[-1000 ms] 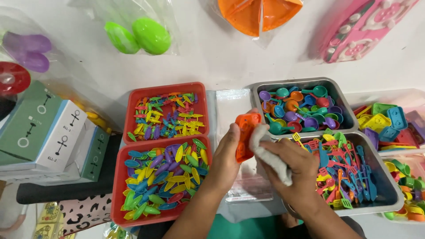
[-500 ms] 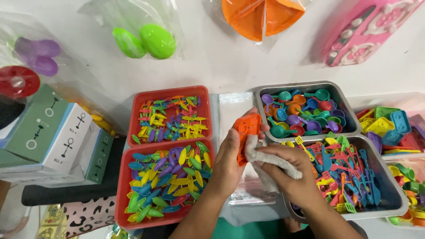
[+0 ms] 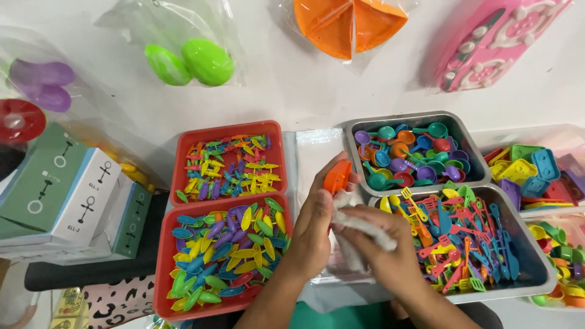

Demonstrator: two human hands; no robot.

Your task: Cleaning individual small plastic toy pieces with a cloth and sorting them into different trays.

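My left hand [image 3: 314,228] grips a small orange plastic toy piece [image 3: 337,176] between thumb and fingers, held up over the gap between the trays. My right hand [image 3: 390,253] presses a crumpled white cloth [image 3: 353,234] against the lower side of that orange piece. Both hands sit between the red trays on the left and the metal trays on the right. Part of the orange piece is hidden by my left fingers.
Two red trays [image 3: 226,129] [image 3: 164,262] hold small colourful plastic pieces. Two metal trays hold toy spoons [image 3: 414,117] and toy utensils [image 3: 536,268]. Clear bins of toy pieces [image 3: 536,167] stand at right. Boxes [image 3: 61,189] lie left; bagged green [image 3: 189,61], purple, orange and pink toys lie behind.
The orange piece has turned in my left hand and shows less of itself. My right hand with the cloth has slid lower and closer to me along it.
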